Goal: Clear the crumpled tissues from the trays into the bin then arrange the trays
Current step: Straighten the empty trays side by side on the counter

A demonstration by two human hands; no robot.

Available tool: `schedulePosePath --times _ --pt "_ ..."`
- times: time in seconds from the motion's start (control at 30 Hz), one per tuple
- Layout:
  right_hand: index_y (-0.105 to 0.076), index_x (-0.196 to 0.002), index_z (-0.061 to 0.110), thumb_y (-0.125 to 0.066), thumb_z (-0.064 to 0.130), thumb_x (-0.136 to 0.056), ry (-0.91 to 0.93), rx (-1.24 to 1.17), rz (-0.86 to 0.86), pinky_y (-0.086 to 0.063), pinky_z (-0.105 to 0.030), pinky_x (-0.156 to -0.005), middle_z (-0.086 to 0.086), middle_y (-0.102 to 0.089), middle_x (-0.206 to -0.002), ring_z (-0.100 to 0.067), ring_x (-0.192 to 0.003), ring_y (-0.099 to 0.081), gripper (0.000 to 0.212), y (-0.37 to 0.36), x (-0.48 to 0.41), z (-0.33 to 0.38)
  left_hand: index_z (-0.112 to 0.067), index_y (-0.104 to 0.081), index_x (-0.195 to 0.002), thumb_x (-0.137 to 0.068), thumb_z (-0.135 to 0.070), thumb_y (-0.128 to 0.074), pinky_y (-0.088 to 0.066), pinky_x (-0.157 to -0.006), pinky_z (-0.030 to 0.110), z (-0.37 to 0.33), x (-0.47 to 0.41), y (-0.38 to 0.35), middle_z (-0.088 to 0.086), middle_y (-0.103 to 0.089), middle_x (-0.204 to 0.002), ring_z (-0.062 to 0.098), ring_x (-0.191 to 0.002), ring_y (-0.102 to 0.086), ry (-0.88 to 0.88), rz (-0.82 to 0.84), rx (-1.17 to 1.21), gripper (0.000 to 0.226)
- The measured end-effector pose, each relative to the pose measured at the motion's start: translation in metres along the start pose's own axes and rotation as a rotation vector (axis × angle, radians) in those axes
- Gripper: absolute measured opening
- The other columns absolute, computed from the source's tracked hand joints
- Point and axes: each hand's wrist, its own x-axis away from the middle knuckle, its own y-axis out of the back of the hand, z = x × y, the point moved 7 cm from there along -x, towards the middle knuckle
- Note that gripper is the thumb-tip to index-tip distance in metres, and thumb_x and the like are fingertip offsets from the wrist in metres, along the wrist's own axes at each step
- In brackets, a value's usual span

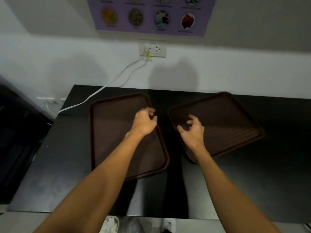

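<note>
Two brown trays lie side by side on a black table [67, 157]. The left tray [117, 132] lies lengthwise and the right tray [227, 125] is turned at an angle. No tissue shows on either one. My left hand [144, 122] is over the left tray's right rim with its fingers curled at the rim; whether they grip it is unclear. My right hand [193, 130] hovers over the left part of the right tray, fingers loosely spread and holding nothing.
A white cable [101, 89] runs from a wall socket [154, 50] across the table's back left corner. A dark unit [16, 140] stands left of the table. Pale items [111, 224] lie on the floor below the front edge. A purple poster [151, 14] hangs above.
</note>
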Motion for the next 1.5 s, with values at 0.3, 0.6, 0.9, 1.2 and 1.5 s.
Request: schedulePosePath --times 0.3,0.6,0.9,1.2,1.5 --pt "-0.031 -0.155 0.019 -0.076 0.064 -0.076 -0.215 0.444 -0.117 -0.024 -0.058 -0.117 -0.019 -0.024 -0.16 -0.047 -0.14 -0.023 0.101 0.067 0.004 -0.081 -0.023 -0.039 -0.155 -0.095 -0.037 -0.065 -0.034 -0.119 0.038 -0.064 -0.064 -0.1 0.002 -0.035 -0.159 0.025 -0.143 -0.039 -0.067 0.351 -0.283 0.067" --pt "-0.006 -0.163 0.023 -0.071 0.078 -0.072 -0.176 0.641 0.256 -0.011 -0.055 -0.125 -0.013 0.009 -0.17 -0.047 -0.152 0.0 0.124 0.063 0.002 -0.115 -0.022 -0.034 -0.156 -0.096 -0.043 -0.058 -0.031 -0.116 0.048 -0.051 -0.069 -0.119 0.006 -0.036 -0.156 0.032 -0.143 -0.03 -0.132 0.265 -0.588 0.068" --pt "-0.063 -0.129 0.026 -0.08 0.054 -0.078 -0.105 0.484 0.045 -0.031 -0.045 -0.112 -0.009 -0.044 -0.143 -0.036 -0.13 -0.034 0.06 0.12 0.004 -0.127 -0.017 -0.068 -0.109 -0.09 -0.067 -0.052 -0.054 -0.094 0.044 -0.034 -0.05 -0.115 0.009 -0.063 -0.118 0.028 -0.111 -0.058 0.0 0.261 -0.582 0.056" --pt "-0.019 -0.153 0.002 -0.087 0.031 -0.079 -0.461 0.281 -0.168 -0.042 -0.055 -0.105 -0.025 -0.027 -0.145 -0.045 -0.13 -0.033 0.105 0.146 0.017 -0.16 -0.017 -0.051 -0.145 -0.092 -0.047 -0.069 -0.052 -0.103 0.04 -0.046 -0.018 -0.148 0.011 -0.056 -0.141 0.025 -0.119 -0.061 0.014 0.279 -0.319 0.064" --pt "-0.021 -0.156 0.006 -0.09 0.019 -0.076 -0.411 0.211 -0.222 -0.041 -0.054 -0.109 -0.022 -0.027 -0.145 -0.041 -0.134 -0.032 0.106 0.165 0.027 -0.145 -0.013 -0.065 -0.129 -0.079 -0.046 -0.083 -0.053 -0.101 0.04 -0.044 0.01 -0.138 0.009 -0.062 -0.129 0.023 -0.117 -0.061 0.071 0.284 -0.229 0.062"
